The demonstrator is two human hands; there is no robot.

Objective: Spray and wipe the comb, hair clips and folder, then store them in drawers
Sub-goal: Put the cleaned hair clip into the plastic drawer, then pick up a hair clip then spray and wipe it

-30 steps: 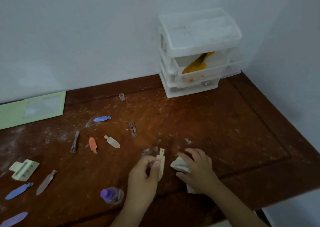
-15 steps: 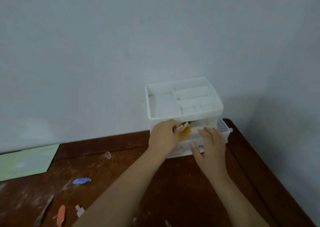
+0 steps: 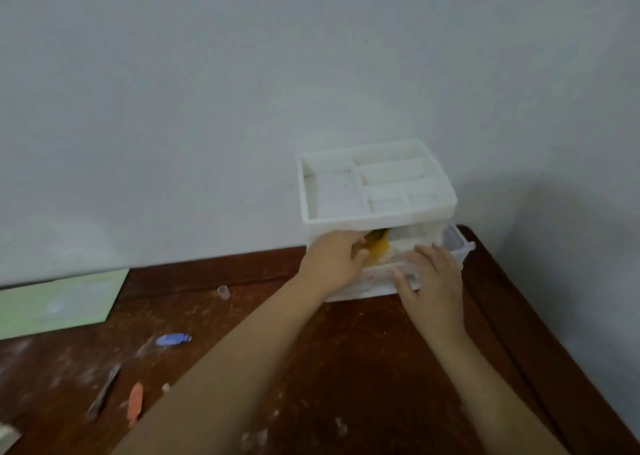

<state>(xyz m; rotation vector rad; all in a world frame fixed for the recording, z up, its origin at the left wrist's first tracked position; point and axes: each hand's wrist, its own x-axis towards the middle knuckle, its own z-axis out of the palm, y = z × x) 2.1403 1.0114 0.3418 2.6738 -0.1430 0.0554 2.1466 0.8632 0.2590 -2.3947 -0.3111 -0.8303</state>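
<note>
My left hand [image 3: 334, 259] is at the mouth of the open top drawer [image 3: 457, 243], fingers curled inward at the opening, right beside the yellow comb [image 3: 378, 246] that lies inside; whether those fingers pinch anything I cannot tell, since their tips are hidden against the drawer's edge. My right hand [image 3: 431, 274] lies flat with straight, spread fingers on the clear front of that drawer, holding nothing. The drawer stands pulled out from the white organizer [image 3: 375, 212], whose top is a tray [image 3: 308, 191] split into several compartments; the unit sits at the back right corner of the table [image 3: 363, 368], against the wall [image 3: 242, 90]. Both my forearms reach across the dark brown wood, which is streaked with pale dust. To my left on the tabletop, well apart from the organizer, lie the other clips: a blue clip [image 3: 172, 339], an orange clip [image 3: 135, 403] nearer me, and a grey metal clip [image 3: 104, 391] just beside the orange one. A small clear cap [image 3: 223, 291] stands upright near the back edge, between the blue clip and the organizer. The pale green folder [image 3: 59, 304] lies flat at the far left against the wall. A bit of a cream object [image 3: 7, 434] shows at the lower left edge, too cut off to name.
</note>
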